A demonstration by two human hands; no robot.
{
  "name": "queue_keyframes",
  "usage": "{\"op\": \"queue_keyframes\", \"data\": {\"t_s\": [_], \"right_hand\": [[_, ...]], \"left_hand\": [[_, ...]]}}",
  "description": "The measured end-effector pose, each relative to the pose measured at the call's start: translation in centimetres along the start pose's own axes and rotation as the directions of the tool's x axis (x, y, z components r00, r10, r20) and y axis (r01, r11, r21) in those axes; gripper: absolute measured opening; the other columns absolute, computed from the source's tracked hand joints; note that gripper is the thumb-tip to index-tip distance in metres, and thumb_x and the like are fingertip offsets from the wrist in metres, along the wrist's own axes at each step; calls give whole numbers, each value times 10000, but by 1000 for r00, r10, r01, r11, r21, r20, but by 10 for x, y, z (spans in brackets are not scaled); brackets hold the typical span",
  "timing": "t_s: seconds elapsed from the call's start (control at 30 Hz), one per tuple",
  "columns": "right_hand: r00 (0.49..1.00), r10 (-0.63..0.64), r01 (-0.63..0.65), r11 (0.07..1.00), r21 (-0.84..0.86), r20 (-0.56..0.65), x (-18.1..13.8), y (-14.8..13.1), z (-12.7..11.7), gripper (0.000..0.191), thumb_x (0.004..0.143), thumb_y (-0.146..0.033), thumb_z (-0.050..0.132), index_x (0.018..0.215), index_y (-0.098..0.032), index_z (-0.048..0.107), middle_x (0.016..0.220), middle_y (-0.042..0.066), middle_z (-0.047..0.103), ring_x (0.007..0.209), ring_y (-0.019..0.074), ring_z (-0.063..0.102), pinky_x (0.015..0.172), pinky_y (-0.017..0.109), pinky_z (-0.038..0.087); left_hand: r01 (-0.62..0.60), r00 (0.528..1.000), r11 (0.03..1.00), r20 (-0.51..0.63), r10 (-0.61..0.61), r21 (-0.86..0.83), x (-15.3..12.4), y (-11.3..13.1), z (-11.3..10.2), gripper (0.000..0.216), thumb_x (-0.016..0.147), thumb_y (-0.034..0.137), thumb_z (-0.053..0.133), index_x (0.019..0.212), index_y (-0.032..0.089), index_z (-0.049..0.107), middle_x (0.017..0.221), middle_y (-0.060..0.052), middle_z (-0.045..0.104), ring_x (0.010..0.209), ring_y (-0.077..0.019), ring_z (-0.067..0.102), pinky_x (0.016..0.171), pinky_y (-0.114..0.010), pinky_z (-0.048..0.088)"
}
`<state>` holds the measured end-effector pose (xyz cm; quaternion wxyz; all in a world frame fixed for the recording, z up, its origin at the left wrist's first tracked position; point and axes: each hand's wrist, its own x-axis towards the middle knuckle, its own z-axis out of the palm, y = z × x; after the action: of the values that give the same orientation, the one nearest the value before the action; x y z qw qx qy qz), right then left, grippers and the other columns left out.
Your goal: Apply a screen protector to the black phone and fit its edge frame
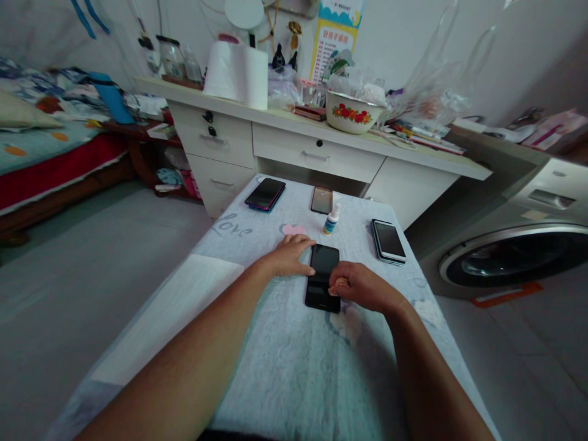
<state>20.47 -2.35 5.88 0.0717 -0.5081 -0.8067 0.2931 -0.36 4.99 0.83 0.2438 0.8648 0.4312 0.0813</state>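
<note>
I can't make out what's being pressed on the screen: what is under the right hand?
Under the right hand a small pinkish pad presses on the black phone. Only the pad's edge shows; the fingers cover the rest and part of the phone's right edge.

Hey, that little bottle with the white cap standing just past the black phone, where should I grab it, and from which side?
Pinch the small bottle around its labelled body, below the narrower white cap, probably coming in from the right. It stands upright with bare tablecloth on that side, while the black phone lies close in front of it.
</note>
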Motion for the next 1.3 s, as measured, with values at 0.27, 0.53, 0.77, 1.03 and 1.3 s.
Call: {"op": "queue_keyframes", "data": {"t_s": [0.27, 0.53, 0.77, 1.03, 1.3], "right_hand": [[971, 67, -97, 988, -120, -229, 26, 23, 1, 75, 800, -195, 620, 807, -167, 689, 823, 33, 627, 760, 142, 565, 685, 227, 377], [891, 187, -285, 940, -189, -414, 49, 34, 3, 145, 839, -236, 612, 894, -162, 724, 893, 67, 649, 840, 161, 578, 743, 238, 371], [860, 200, -303, 940, -154, -469, 49, 36, 10, 165, 853, -245, 601, 917, -164, 729, 913, 69, 647, 851, 161, 579, 756, 239, 372], [929, 124, -182, 973, -140, -349, 38, 32, 6, 102, 823, -212, 632, 863, -162, 712, 893, 52, 643, 829, 149, 578, 732, 226, 377], [949, 89, -131, 984, -122, -301, 31, 30, 4, 92, 810, -220, 636, 832, -164, 705, 863, 46, 647, 793, 145, 582, 706, 223, 389]], "left_hand": [[-22, 1000, 1000, 0, 22, 3, 2, -2, 2, 799, 705, 472, 670, 1398, 222, 362, 1467, -94, 363, 1348, -306, 299, 1113, -395, 257], [-4, 1000, 1000, -19, 4, -12, 2, -3, 4, 841, 706, 459, 681, 1423, 191, 333, 1490, -117, 331, 1386, -320, 246, 1128, -407, 238], [-12, 1000, 999, -28, 11, -37, 2, -3, 3, 790, 693, 443, 703, 1385, 212, 401, 1455, -105, 381, 1362, -316, 285, 1125, -418, 249], [-3, 1000, 1000, -16, 3, -15, 2, -3, 3, 795, 699, 450, 692, 1395, 218, 387, 1453, -94, 372, 1353, -303, 290, 1117, -388, 262], [-17, 1000, 1000, -3, 17, -27, 1, -3, 0, 795, 714, 449, 669, 1406, 187, 378, 1456, -105, 368, 1361, -302, 276, 1130, -388, 248]]}}
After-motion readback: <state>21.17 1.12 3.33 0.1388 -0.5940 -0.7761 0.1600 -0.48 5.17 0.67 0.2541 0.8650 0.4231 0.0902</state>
